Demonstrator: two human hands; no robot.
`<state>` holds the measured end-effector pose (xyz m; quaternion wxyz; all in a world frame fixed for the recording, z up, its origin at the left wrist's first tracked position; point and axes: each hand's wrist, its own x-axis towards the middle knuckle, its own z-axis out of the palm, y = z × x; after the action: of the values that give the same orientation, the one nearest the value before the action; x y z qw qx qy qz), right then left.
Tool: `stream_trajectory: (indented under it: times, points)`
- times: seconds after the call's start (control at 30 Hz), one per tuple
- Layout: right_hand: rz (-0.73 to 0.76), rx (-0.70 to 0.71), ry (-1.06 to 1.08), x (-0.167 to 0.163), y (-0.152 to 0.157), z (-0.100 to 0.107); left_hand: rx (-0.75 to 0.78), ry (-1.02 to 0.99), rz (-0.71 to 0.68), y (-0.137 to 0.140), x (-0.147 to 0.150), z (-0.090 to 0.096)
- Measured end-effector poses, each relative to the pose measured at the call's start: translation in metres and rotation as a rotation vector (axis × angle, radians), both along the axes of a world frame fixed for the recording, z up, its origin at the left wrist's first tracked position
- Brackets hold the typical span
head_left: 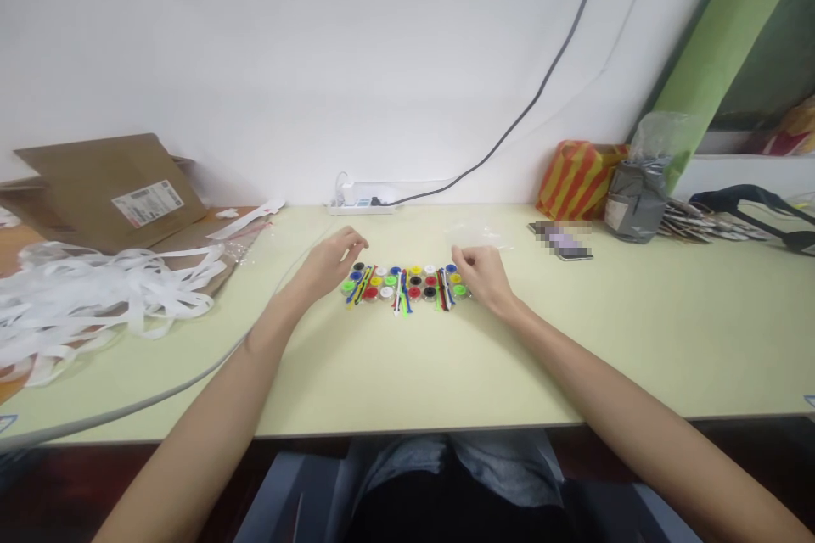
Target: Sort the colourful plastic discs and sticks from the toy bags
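On the pale green table lies a row of small round discs (415, 281) with clear rims and centres in red, white, blue, yellow, green and black. Across them rest bundles of thin coloured plastic sticks (401, 292), at the left end, the middle and the right end. My left hand (334, 261) hovers by the left end, its bent fingers and thumb apart, with nothing visible between them. Beside the right end is my right hand (482, 273), its fingers curled in; whatever they may hold is hidden. Whether it touches the outermost discs I cannot tell.
White strap loops (120, 280) and an opened cardboard box (115, 187) lie at left. A grey cable (184, 382) crosses there. Behind are a power strip (362, 205) and clear plastic (477, 235). At right stand a striped bag (576, 182) and a grey package (637, 199), near a phone-like object (564, 240).
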<state>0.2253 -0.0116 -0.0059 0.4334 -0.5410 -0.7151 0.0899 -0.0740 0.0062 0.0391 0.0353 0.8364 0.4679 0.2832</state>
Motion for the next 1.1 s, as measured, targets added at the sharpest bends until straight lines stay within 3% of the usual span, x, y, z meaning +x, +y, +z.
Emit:
stream_trajectory:
  times: [0.17, 0.37, 0.47, 0.7, 0.93, 1.1]
  points:
    - [-0.024, 0.067, 0.101, 0.009, 0.003, 0.006, -0.033, -0.119, -0.015, 0.016, -0.005, -0.026]
    - [-0.027, 0.096, 0.071, 0.037, 0.022, 0.008, -0.265, -0.546, 0.019, 0.029, -0.006, -0.045]
    - [-0.056, 0.141, 0.021, 0.064, 0.031, 0.005, -0.361, -0.654, -0.004, 0.034, -0.011, -0.047]
    - [-0.198, 0.211, 0.133, 0.105, 0.036, -0.013, -0.438, -0.615, -0.006, 0.024, -0.011, -0.044]
    - [-0.123, 0.129, 0.000, 0.093, 0.027, -0.016, -0.229, -0.322, 0.216, 0.002, -0.011, -0.039]
    - [-0.130, 0.096, -0.069, 0.092, 0.029, -0.026, -0.149, -0.281, 0.291, 0.001, -0.028, -0.062]
